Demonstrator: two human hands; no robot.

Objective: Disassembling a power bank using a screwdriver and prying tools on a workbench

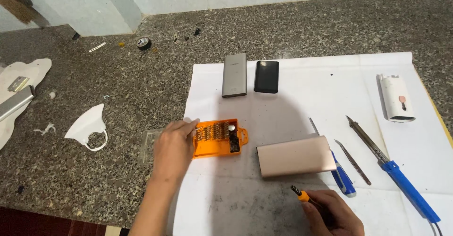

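Note:
My left hand (173, 147) rests on the left end of an open orange bit case (220, 138), fingertips touching its rows of metal bits. The case's clear lid (149, 146) lies flat to the left of the hand. My right hand (332, 213) grips a small screwdriver handle (302, 195) with an orange collar, its tip pointing up-left. Just above it lies a rose-gold power bank (295, 156) on the white paper sheet (302, 99).
A grey power bank (234, 75) and a black one (266, 76) lie at the sheet's far edge. To the right are a blue-handled screwdriver (342, 178), tweezers (353, 162), a blue soldering iron (394, 171) and a white device (397, 98). A white face mask (88, 127) sits left.

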